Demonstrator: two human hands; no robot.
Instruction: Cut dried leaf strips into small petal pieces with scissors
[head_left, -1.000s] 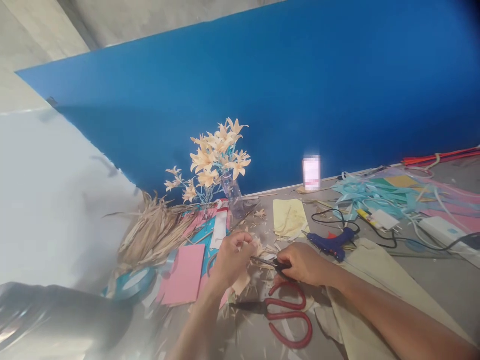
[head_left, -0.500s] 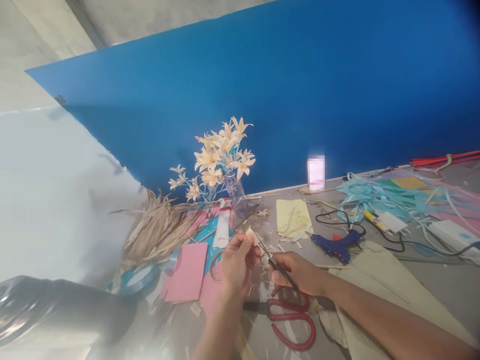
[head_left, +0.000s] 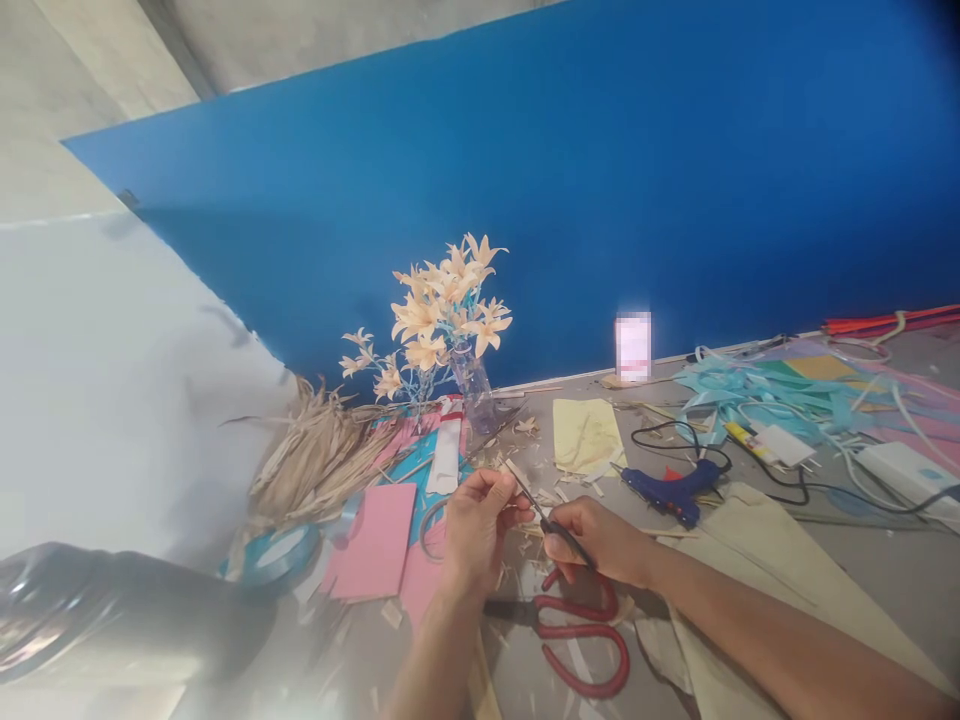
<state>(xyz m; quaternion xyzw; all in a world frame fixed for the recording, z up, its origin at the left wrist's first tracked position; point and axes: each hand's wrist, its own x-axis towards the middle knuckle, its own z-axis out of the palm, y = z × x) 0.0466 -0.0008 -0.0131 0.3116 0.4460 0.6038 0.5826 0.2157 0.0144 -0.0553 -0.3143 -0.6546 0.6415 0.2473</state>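
My right hand (head_left: 592, 538) is closed round the dark handles of a small pair of scissors (head_left: 534, 500), whose blades point up and left toward my other hand. My left hand (head_left: 484, 520) pinches a small pale piece of dried leaf or husk (head_left: 513, 470) between thumb and fingers, right by the blade tips. Most of that piece is hidden by the fingers. Below both hands, large scissors with red handles (head_left: 589, 690) lie on the table, their dark blades pointing left. Pale scraps (head_left: 562, 490) are scattered around the hands.
Cream flowers (head_left: 424, 315) stand in a clear vase (head_left: 478, 395) at the back. A bundle of dried husks (head_left: 315, 460), pink paper (head_left: 379, 540) and tape rolls (head_left: 277, 560) lie left. A blue glue gun (head_left: 671, 492), its cord and teal ribbon (head_left: 757, 395) lie right.
The small scissors have turned from nearly level to pointing up and left. My left hand has rotated, bringing the pale piece up to the blades. The view has shifted slightly.
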